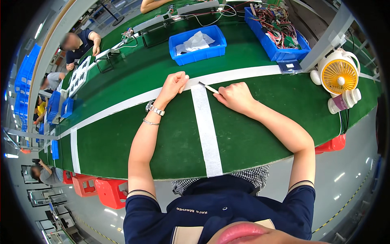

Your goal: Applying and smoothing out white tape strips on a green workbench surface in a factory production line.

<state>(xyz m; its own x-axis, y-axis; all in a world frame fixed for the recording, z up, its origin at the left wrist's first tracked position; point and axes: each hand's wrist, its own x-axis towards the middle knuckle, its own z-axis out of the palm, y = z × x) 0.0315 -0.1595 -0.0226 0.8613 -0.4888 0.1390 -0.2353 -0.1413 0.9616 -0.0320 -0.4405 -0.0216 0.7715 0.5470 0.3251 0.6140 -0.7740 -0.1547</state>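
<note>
Steady your right hand (237,97), its fingers (225,90) pinching the white, dark-tipped tool (210,88) at the far end of the white strip (206,130); whether your curled left hand (174,86) grips anything, I cannot tell.

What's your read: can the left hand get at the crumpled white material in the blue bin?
Probably yes: the crumpled white material lies uncovered in the blue bin beyond the left hand, nothing standing between.
</note>
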